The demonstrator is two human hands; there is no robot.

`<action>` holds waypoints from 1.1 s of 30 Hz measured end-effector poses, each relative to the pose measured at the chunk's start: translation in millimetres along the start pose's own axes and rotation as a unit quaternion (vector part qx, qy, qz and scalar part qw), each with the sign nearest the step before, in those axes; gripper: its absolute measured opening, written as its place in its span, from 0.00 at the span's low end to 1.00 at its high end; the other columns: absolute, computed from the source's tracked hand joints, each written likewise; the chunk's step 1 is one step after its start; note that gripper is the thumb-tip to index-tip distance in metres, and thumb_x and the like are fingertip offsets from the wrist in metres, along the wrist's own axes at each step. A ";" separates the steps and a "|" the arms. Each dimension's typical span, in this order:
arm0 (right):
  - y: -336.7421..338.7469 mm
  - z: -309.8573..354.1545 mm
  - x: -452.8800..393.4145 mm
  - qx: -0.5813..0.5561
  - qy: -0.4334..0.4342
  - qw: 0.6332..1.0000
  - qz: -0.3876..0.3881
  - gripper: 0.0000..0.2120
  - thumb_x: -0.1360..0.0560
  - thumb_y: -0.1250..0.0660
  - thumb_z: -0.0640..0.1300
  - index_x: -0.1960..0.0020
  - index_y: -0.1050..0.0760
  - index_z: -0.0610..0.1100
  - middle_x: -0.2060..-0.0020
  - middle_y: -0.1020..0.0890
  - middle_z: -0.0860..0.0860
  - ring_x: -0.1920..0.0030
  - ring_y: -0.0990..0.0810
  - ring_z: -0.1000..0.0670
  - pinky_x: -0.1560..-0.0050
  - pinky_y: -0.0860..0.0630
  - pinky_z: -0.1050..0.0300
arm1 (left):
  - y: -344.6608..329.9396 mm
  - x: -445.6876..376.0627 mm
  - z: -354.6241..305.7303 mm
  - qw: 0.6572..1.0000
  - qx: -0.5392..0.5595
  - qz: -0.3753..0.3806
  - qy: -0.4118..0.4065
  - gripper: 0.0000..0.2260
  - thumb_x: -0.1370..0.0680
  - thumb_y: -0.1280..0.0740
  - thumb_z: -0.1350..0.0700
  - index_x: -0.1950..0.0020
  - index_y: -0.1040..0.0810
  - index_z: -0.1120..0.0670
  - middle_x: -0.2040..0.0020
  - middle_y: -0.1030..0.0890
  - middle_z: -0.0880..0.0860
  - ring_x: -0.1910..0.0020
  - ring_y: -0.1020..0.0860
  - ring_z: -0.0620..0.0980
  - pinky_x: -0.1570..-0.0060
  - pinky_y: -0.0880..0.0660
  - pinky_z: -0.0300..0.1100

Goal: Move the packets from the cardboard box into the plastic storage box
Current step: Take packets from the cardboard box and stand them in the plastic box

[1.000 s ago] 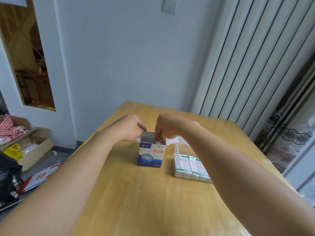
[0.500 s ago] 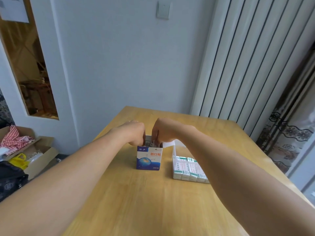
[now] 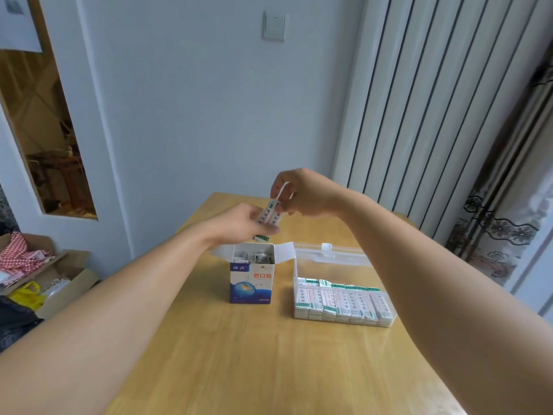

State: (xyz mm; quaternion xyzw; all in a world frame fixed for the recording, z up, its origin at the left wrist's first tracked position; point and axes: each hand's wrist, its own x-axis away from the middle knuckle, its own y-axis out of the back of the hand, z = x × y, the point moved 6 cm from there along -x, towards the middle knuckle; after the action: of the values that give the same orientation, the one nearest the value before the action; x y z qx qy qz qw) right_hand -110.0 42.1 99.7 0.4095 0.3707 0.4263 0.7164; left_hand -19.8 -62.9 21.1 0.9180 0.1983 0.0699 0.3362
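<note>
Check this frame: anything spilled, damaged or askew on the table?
Nothing stands out. The cardboard box stands upright with flaps open, the plastic storage box holds tidy rows, and both the left hand and right hand hold a bundle of packets above the box.

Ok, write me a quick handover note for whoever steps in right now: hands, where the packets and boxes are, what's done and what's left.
Left hand and right hand both hold a small bunch of packets in the air above the cardboard box.
The cardboard box stands open on the table, with more packets visible inside.
The plastic storage box, lid open, sits to its right and already holds a row of packets.
Left: place the held bunch in the storage box, then empty the cardboard box.
</note>
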 end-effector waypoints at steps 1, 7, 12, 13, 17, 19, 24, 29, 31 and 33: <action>7.9 -0.6 3.8 -0.025 0.006 1.000 -0.013 0.10 0.24 0.27 0.36 0.49 0.22 0.49 0.62 0.16 0.55 0.66 0.19 0.54 0.58 0.21 0.53 | -3.1 0.9 -6.2 0.999 0.032 0.003 -0.012 0.13 0.23 0.28 0.44 0.40 0.17 0.48 0.42 0.16 0.47 0.40 0.20 0.47 0.34 0.27 0.48; 42.1 -23.7 39.6 -0.110 0.001 0.986 -0.127 0.08 0.27 0.22 0.47 0.48 0.16 0.53 0.57 0.14 0.55 0.56 0.15 0.55 0.50 0.18 0.50 | -42.0 16.9 -56.0 0.964 0.254 0.064 -0.042 0.10 0.16 0.37 0.53 0.47 0.23 0.59 0.65 0.21 0.53 0.62 0.18 0.55 0.66 0.23 0.44; 28.0 -90.3 81.6 -0.138 -0.085 0.971 -0.175 0.12 0.24 0.26 0.52 0.41 0.15 0.52 0.48 0.13 0.57 0.49 0.16 0.61 0.47 0.21 0.61 | -104.0 8.7 -83.0 0.936 0.330 0.120 -0.017 0.06 0.19 0.31 0.56 0.47 0.25 0.56 0.65 0.23 0.52 0.65 0.17 0.52 0.75 0.28 0.36; 23.9 -103.0 88.8 -0.139 -0.101 0.967 -0.188 0.13 0.22 0.28 0.52 0.40 0.16 0.51 0.46 0.14 0.56 0.47 0.17 0.60 0.45 0.21 0.61 | -115.4 6.0 -84.7 0.919 0.372 0.133 0.003 0.06 0.19 0.31 0.58 0.45 0.24 0.58 0.61 0.20 0.54 0.62 0.15 0.53 0.73 0.24 0.36; 12.7 -148.3 105.3 -0.149 -0.149 0.953 -0.219 0.15 0.21 0.28 0.49 0.36 0.18 0.49 0.41 0.15 0.53 0.44 0.16 0.55 0.40 0.20 0.56 | -149.2 -12.2 -88.8 0.812 0.547 0.191 0.062 0.15 0.15 0.43 0.58 0.33 0.26 0.65 0.42 0.18 0.67 0.45 0.17 0.67 0.51 0.16 0.49; 5.3 -160.4 105.7 -0.188 -0.158 0.948 -0.201 0.16 0.23 0.27 0.48 0.36 0.18 0.49 0.42 0.15 0.52 0.48 0.14 0.57 0.44 0.18 0.57 | -155.7 -21.1 -87.2 0.793 0.574 0.192 0.060 0.18 0.15 0.48 0.58 0.31 0.28 0.66 0.37 0.21 0.69 0.40 0.20 0.69 0.45 0.18 0.53; 2.3 -172.0 100.4 -0.211 -0.153 0.949 -0.176 0.15 0.26 0.23 0.47 0.40 0.18 0.48 0.47 0.14 0.52 0.60 0.13 0.58 0.55 0.15 0.57 | -160.9 -35.2 -78.8 0.807 0.572 0.137 0.050 0.14 0.14 0.45 0.63 0.33 0.28 0.68 0.40 0.19 0.68 0.42 0.18 0.68 0.46 0.18 0.54; 8.4 -179.0 101.2 -0.190 -0.154 0.947 -0.209 0.11 0.29 0.22 0.52 0.48 0.16 0.53 0.60 0.13 0.58 0.62 0.16 0.64 0.62 0.21 0.66 | -158.7 -43.4 -72.2 0.818 0.566 0.089 0.045 0.11 0.16 0.41 0.64 0.35 0.26 0.66 0.42 0.17 0.65 0.44 0.17 0.65 0.47 0.17 0.53; 5.7 -177.9 100.0 -0.181 -0.149 0.951 -0.201 0.09 0.25 0.24 0.51 0.47 0.14 0.51 0.62 0.13 0.58 0.62 0.17 0.61 0.64 0.24 0.63 | -157.6 -46.1 -69.5 0.819 0.568 0.067 0.051 0.11 0.16 0.39 0.65 0.36 0.25 0.66 0.44 0.16 0.64 0.45 0.16 0.64 0.49 0.17 0.52; 2.8 -175.4 98.6 -0.154 -0.146 0.960 -0.181 0.09 0.22 0.28 0.49 0.43 0.14 0.52 0.59 0.12 0.59 0.58 0.15 0.60 0.61 0.23 0.63 | -156.5 -48.2 -67.1 0.826 0.559 0.050 0.051 0.10 0.17 0.38 0.65 0.37 0.23 0.65 0.45 0.15 0.64 0.46 0.15 0.62 0.50 0.16 0.51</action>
State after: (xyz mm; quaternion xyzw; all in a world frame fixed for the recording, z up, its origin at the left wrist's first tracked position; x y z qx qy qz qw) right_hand -229.6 180.6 15.9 0.2783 0.2601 0.2772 0.8821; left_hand -130.9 65.7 -28.3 0.9528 0.1738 0.0108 -0.2486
